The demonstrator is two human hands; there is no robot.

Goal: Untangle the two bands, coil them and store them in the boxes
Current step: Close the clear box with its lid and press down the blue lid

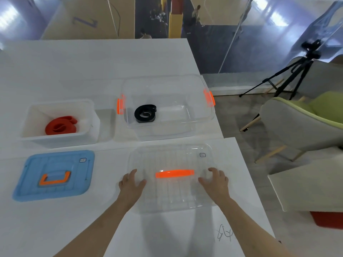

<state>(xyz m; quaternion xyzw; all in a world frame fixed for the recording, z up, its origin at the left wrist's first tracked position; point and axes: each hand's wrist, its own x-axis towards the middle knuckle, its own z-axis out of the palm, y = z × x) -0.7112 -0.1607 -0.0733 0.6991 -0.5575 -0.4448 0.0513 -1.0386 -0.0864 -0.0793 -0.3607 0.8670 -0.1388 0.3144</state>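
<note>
A coiled red band lies inside the white box at the left. A coiled black band lies in the clear box with orange latches, at its left end. In front of that box a clear lid with an orange handle lies flat on the table. My left hand rests on the lid's left side and my right hand on its right side, fingers spread, either side of the handle.
A blue lid with an orange handle lies flat at the front left. The white table ends at the right, beyond which stand a green-and-grey chair and a camera tripod. Pen scribbles mark the table near my right forearm.
</note>
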